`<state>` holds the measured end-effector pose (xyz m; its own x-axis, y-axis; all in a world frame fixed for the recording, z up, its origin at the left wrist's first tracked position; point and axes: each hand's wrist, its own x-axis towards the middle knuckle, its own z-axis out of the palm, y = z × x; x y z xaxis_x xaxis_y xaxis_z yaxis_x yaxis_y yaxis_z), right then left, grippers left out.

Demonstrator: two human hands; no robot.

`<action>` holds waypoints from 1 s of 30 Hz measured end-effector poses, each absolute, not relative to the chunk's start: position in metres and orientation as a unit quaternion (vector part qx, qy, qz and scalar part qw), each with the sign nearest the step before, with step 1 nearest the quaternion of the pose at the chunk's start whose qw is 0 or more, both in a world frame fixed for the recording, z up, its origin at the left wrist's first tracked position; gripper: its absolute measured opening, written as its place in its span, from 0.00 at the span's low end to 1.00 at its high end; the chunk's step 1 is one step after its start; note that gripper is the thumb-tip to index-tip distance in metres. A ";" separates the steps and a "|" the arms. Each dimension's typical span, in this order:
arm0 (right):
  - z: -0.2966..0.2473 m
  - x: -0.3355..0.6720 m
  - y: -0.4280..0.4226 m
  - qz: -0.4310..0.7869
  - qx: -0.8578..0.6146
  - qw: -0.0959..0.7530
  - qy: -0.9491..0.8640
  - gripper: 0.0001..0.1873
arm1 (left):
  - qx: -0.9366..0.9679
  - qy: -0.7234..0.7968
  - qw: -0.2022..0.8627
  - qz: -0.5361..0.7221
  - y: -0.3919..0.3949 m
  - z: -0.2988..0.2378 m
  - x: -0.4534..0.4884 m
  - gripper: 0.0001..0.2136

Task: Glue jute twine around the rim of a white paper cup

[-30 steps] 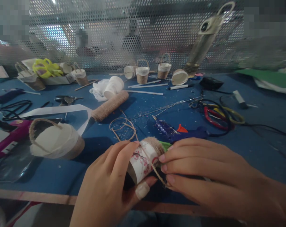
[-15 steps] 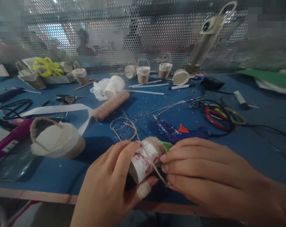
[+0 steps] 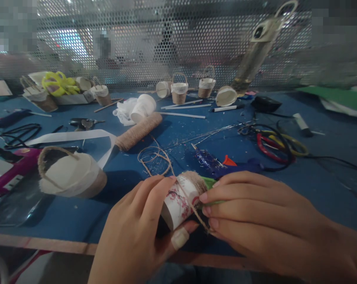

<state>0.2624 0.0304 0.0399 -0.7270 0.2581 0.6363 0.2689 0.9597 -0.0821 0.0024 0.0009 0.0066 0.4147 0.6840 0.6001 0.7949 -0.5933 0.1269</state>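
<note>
A white paper cup (image 3: 178, 201) printed with pink blossoms lies tilted between my hands, its far end wrapped in brown twine. My left hand (image 3: 140, 221) grips the cup's near end, thumb below and fingers over the top; a pale wrap covers part of the thumb. At the wrapped end, the closed fingertips of my right hand (image 3: 255, 221) press on the jute twine (image 3: 193, 207), which crosses the cup slantwise. Something green (image 3: 209, 182) shows behind the wrapped end. Loose loops of twine lead back toward a twine roll (image 3: 140, 132). My right thumb is hidden.
To the left stand a larger twine-handled basket (image 3: 75, 177) and a magenta glue gun (image 3: 15, 169). A blue glue gun (image 3: 225, 165) lies just beyond my right hand, with pliers (image 3: 273, 148) further right. Small baskets (image 3: 179, 92) and white sticks (image 3: 184, 115) line the back, before a perforated metal screen.
Both hands keep nearly the same hold on the cup and twine. A little more green shows beside my right fingertips. The view has shifted very slightly.
</note>
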 end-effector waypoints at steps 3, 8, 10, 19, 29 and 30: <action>0.038 0.263 0.030 -0.007 -0.138 0.343 -0.929 0.05 | -0.835 -0.444 0.093 -0.311 0.001 0.007 0.002 0.23; 0.039 0.264 0.031 -0.005 -0.134 0.340 -0.931 0.06 | -0.838 -0.442 0.091 -0.308 0.001 0.007 0.003 0.22; 0.040 0.264 0.031 -0.002 -0.131 0.344 -0.930 0.06 | -0.837 -0.442 0.094 -0.309 0.001 0.006 0.003 0.23; 0.035 0.265 0.028 -0.004 -0.145 0.338 -0.930 0.05 | -0.838 -0.438 0.097 -0.310 0.001 0.007 0.002 0.23; 0.039 0.259 0.028 -0.023 -0.148 0.334 -0.931 0.07 | -0.837 -0.442 0.089 -0.310 0.000 0.005 0.002 0.24; 0.039 0.259 0.028 -0.026 -0.151 0.327 -0.932 0.07 | -0.837 -0.442 0.088 -0.311 0.000 0.004 0.002 0.25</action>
<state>0.2592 0.0277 0.0386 -0.7397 0.2656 0.6183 0.2991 0.9528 -0.0514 0.0018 -0.0002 0.0041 0.4157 0.6844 0.5990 0.7943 -0.5940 0.1273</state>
